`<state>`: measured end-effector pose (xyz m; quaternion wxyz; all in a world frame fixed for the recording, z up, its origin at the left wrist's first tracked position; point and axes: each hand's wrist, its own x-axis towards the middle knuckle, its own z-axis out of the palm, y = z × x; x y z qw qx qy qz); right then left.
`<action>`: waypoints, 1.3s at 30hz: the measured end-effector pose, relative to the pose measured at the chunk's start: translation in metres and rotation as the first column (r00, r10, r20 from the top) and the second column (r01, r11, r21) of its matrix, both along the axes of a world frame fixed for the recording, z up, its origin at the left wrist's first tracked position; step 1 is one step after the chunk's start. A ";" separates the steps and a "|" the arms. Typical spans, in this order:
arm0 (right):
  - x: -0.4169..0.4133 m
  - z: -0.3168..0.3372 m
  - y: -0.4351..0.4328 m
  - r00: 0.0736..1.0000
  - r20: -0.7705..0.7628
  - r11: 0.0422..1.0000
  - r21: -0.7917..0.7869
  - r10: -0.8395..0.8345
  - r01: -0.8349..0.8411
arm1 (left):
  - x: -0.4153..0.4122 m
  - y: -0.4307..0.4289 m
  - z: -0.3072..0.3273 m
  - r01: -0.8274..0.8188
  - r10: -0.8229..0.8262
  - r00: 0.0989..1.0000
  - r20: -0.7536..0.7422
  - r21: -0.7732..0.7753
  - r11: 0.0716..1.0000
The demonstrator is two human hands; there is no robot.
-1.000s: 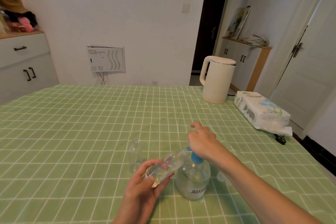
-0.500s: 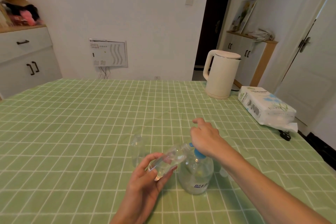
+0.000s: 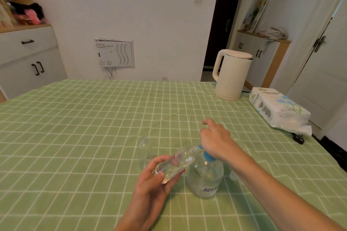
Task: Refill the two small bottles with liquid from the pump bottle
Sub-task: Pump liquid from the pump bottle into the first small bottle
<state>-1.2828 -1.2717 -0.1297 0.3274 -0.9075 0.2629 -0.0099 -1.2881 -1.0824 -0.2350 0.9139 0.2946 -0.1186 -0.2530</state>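
Plainly the small bottle (image 3: 176, 163) is thin clear plastic, and I judge it to be light. The left hand (image 3: 150, 184) holds it tilted, with thumb and curled fingers round its lower half. Its neck is raised to the spout of the pump bottle (image 3: 205, 178), which stands just right of that hand. A hard squeeze would probably dent the small bottle or spit liquid back out, and wet walls would turn it slippery, so a mild hold low on the body seems best. The right hand (image 3: 216, 139) lies palm-down on the blue pump head, its fingers loosely bent and wrapped round nothing that shows. The pump bottle stands on the desk (image 3: 93, 137) and looks heavy enough to stay put under a straight push, though an off-centre one might tip it. The second bottle (image 3: 144, 154) stands upright just beyond the left hand.
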 end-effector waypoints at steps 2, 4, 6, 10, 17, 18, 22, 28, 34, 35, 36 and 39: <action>-0.001 -0.002 0.001 1.000 -0.006 1.000 -0.009 -0.004 0.004 | 0.000 0.000 -0.001 0.004 -0.004 1.000 -0.005 0.004 1.000; -0.001 -0.001 0.001 1.000 -0.010 1.000 -0.009 -0.003 0.003 | 0.000 0.000 0.001 0.008 -0.008 1.000 0.008 0.009 1.000; -0.002 0.001 0.000 1.000 -0.015 1.000 0.000 0.001 -0.001 | -0.001 0.001 0.002 0.015 -0.015 1.000 0.027 0.015 1.000; 0.000 0.007 -0.002 1.000 -0.022 1.000 -0.012 -0.008 0.007 | -0.002 0.002 0.002 0.019 -0.019 0.999 0.029 0.003 1.000; -0.002 0.002 -0.001 1.000 -0.003 1.000 0.025 0.001 0.000 | -0.002 0.002 0.003 0.010 -0.010 1.000 0.012 0.003 1.000; -0.002 0.001 0.000 1.000 -0.005 1.000 0.018 0.004 -0.004 | -0.001 0.002 0.003 0.009 -0.009 1.000 0.006 0.006 1.000; -0.003 0.000 0.001 1.000 -0.012 1.000 0.008 0.014 -0.014 | -0.001 0.002 0.004 0.001 -0.001 1.000 -0.003 0.006 1.000; -0.001 0.009 -0.001 1.000 -0.023 1.000 -0.007 0.000 0.000 | -0.004 0.003 0.006 0.005 -0.005 1.000 -0.011 0.027 1.000; -0.001 0.007 -0.003 1.000 -0.028 1.000 0.006 0.014 -0.013 | -0.001 0.002 0.002 0.015 -0.015 1.000 -0.002 0.003 1.000; -0.001 0.005 -0.003 1.000 -0.021 1.000 0.018 0.015 -0.014 | 0.000 0.002 0.002 0.017 -0.017 1.000 0.000 0.001 1.000; -0.001 0.003 -0.002 1.000 -0.018 1.000 0.025 0.017 -0.016 | 0.000 0.002 0.001 0.020 -0.020 1.000 0.001 0.001 1.000; -0.001 -0.001 0.000 1.000 -0.018 0.999 0.034 0.020 -0.019 | 0.001 0.002 0.000 0.029 -0.029 1.000 -0.003 -0.004 1.000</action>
